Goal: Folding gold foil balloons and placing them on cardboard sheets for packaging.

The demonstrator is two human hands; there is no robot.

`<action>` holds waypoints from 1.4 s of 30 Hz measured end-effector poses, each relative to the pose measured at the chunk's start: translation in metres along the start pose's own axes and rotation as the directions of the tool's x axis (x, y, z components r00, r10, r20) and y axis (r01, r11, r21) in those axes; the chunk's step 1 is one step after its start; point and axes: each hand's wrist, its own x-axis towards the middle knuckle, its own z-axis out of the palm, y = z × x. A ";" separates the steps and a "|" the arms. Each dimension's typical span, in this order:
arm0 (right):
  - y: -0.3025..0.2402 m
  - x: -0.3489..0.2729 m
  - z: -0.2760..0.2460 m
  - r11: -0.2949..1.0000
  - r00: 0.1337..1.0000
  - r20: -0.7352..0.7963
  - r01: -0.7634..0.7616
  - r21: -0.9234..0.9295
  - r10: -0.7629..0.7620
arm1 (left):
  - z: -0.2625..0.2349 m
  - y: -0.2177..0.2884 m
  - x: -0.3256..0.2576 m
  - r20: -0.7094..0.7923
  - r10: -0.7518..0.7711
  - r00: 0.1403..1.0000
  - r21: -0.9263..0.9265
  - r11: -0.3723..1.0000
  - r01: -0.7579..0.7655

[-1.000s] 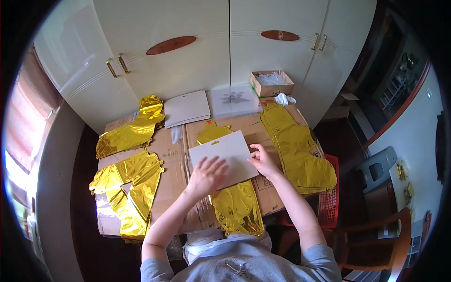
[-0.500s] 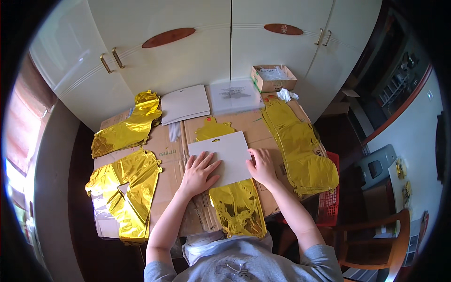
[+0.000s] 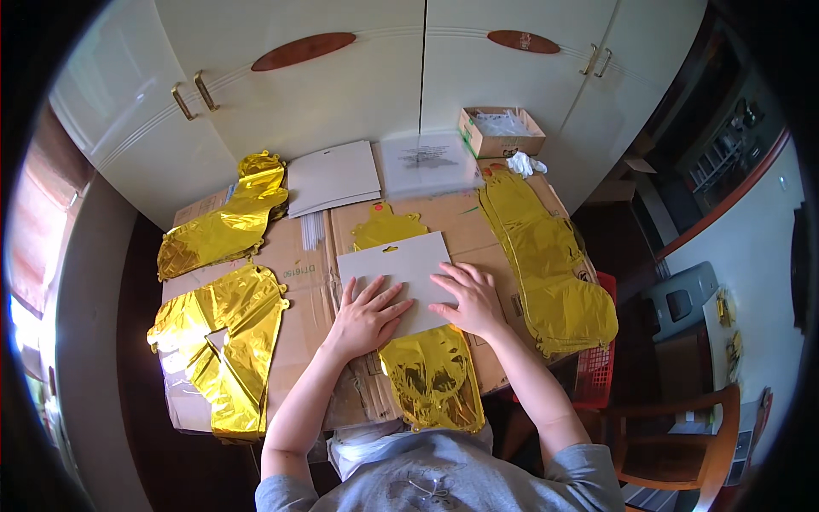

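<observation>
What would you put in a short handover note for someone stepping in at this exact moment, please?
Left hand: flat, palm down on the white card.
Right hand: flat on the card's right part.
The card lies across the middle gold foil balloon on the cardboard-covered table.
Done: card placed on the balloon.
Left: balloon still sticks out above and below the card; more gold balloons at left and right, spare cards at the back.

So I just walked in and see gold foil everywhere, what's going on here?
A person sits at a table covered with flattened cardboard. Both hands, the left hand and the right hand, press flat on a white card that lies across a gold foil balloon. More deflated gold balloons lie to both sides, with a stack of white cards further back.
</observation>
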 end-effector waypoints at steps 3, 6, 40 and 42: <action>0.000 0.000 0.000 1.000 1.000 -0.004 0.005 0.001 -0.005 | -0.001 -0.001 0.000 0.000 0.006 1.000 -0.017 1.000 -0.006; 0.001 0.000 0.001 1.000 1.000 -0.007 0.011 -0.003 -0.011 | 0.001 -0.002 0.000 0.010 0.014 1.000 -0.017 1.000 -0.013; 0.002 -0.003 0.004 0.999 0.995 0.087 -0.052 -0.007 0.052 | -0.032 0.004 0.094 0.805 0.322 0.499 -0.195 0.937 -0.290; 0.005 -0.002 0.004 1.000 0.994 0.111 -0.024 0.011 0.023 | -0.032 0.003 0.096 0.817 0.323 0.477 -0.204 0.937 -0.285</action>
